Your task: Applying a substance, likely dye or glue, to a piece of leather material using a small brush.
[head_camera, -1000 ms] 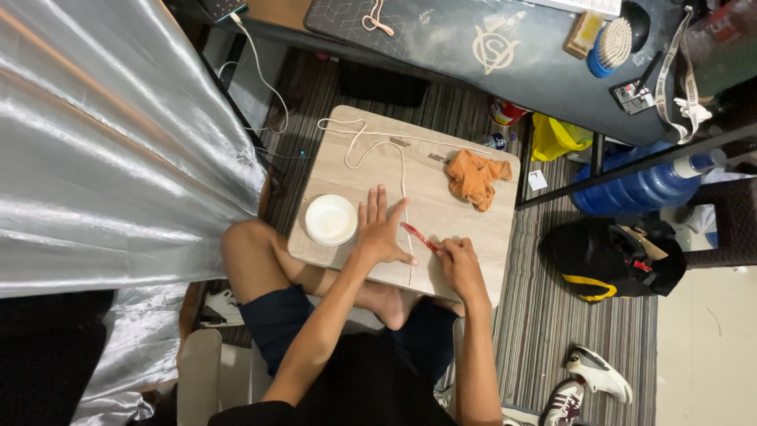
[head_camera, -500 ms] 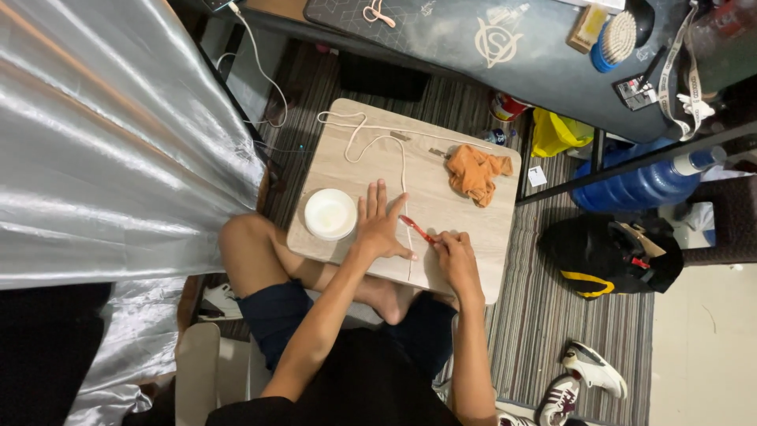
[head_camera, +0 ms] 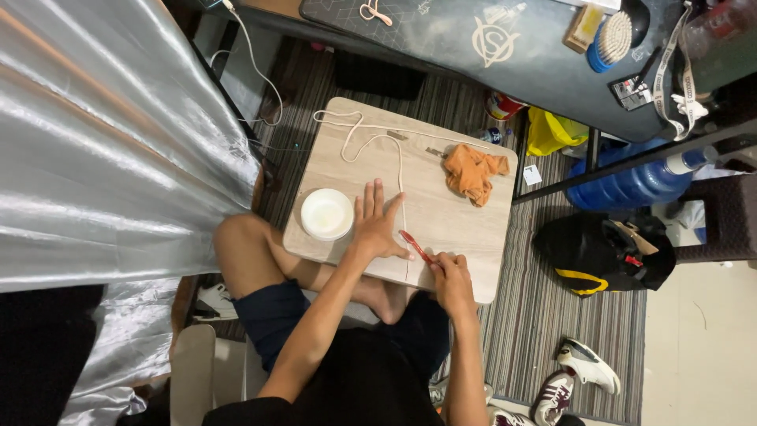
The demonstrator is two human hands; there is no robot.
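My left hand [head_camera: 375,224] lies flat, fingers spread, on the small light wooden table [head_camera: 457,213], pressing on a thin white cord [head_camera: 400,170] that runs across the tabletop. At the table's near edge my right hand [head_camera: 449,273] grips a red-handled tool [head_camera: 413,244] whose tip points toward my left thumb, by the cord. A white round lid or dish [head_camera: 326,214] sits just left of my left hand. An orange cloth [head_camera: 471,172] lies crumpled at the far right of the table.
A grey silvery curtain [head_camera: 102,142] fills the left side. Beyond the table stands a dark desk [head_camera: 505,47] with a brush and small items. A blue water jug [head_camera: 631,185], black bag [head_camera: 603,252] and shoes [head_camera: 579,379] lie to the right on the striped rug.
The hands keep nearly the same pose; my right hand and the red tool have shifted slightly along the cord near the table's front edge.
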